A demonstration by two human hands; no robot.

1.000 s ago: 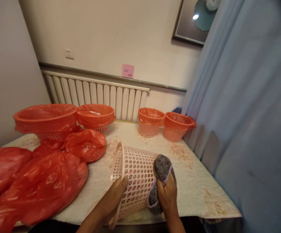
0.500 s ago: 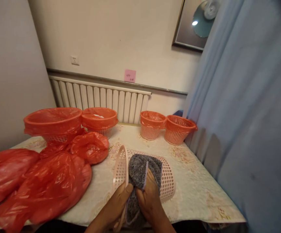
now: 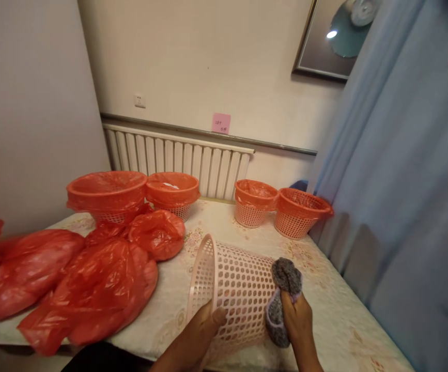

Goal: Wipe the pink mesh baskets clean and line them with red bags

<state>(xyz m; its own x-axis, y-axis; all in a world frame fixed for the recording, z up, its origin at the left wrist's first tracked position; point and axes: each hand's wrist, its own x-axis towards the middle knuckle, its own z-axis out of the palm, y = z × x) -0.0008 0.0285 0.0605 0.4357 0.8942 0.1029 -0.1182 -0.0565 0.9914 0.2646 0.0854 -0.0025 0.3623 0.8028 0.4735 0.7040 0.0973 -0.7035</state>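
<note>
A pale pink perforated plastic basket lies on its side on the table, its open rim toward the left. My left hand grips that rim at the near side, thumb on the outer wall and the other fingers hidden inside. In my right hand is a bunched grey cleaning cloth with light purple edging. The cloth touches the outside of the basket near its base, at the right end.
Red-bag-lined baskets stand at the back: a large one, one beside it, and two on the right. Filled red plastic bags cover the table's left. A blue curtain hangs along the right edge.
My right hand has moved the cloth rightward from the basket's side wall to its base end. My left hand keeps its hold on the rim. The view has shifted slightly left.
</note>
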